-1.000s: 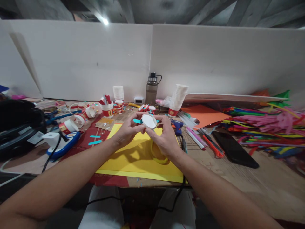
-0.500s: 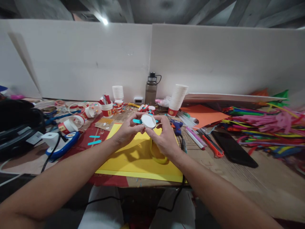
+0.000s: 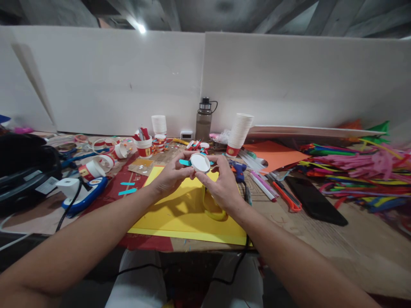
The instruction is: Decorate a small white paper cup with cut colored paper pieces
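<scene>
Between my two hands, above the yellow sheets [image 3: 167, 222], is a small round white paper cup piece [image 3: 199, 163], its pale round face turned towards me. A teal strip [image 3: 185, 162] sticks out from its left side by my left fingers. My left hand [image 3: 175, 173] grips the cup piece from the left, thumb at its lower edge. From the right, my right hand [image 3: 220, 179] pinches it between thumb and fingers. Under my right hand lies a yellow loop-shaped tool handle [image 3: 221, 216], partly hidden. Two loose teal strips [image 3: 127, 191] rest left of the sheets.
Behind stand a water bottle [image 3: 203, 122], a tall stack of paper cups [image 3: 239, 134] and a cup with red pieces [image 3: 144, 148]. To the right are a blue glue gun [image 3: 239, 171], markers [image 3: 263, 186], an orange cutter [image 3: 290, 199], a phone [image 3: 316, 201] and pipe cleaners [image 3: 359, 162]. A power strip [image 3: 86, 196] sits left.
Almost nothing differs. Both hands keep their hold, and the cup piece has tilted very slightly.
</scene>
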A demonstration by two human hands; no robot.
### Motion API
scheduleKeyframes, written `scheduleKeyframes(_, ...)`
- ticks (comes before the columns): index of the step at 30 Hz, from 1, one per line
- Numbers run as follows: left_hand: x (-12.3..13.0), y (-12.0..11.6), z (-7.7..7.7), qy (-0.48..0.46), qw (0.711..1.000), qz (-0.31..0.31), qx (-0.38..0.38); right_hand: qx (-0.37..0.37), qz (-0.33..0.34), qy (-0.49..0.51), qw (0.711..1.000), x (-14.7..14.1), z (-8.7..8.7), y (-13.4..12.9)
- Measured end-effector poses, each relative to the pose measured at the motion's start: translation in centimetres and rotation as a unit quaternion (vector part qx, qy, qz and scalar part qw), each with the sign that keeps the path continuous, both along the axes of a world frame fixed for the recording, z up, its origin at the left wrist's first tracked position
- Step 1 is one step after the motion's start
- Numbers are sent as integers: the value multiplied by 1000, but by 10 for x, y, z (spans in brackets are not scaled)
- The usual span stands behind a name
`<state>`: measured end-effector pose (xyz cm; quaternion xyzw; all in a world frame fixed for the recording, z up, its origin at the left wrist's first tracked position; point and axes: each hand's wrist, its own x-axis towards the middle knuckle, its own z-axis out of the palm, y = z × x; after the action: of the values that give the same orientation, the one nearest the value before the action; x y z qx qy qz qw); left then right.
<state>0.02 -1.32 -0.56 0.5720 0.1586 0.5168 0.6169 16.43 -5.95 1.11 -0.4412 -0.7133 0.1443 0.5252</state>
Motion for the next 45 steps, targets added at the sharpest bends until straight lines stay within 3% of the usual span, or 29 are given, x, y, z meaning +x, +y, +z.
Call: scheduleKeyframes(45,-3,3,0,12,999,-18,-24,19,-8,-14,1000,2,-3,4)
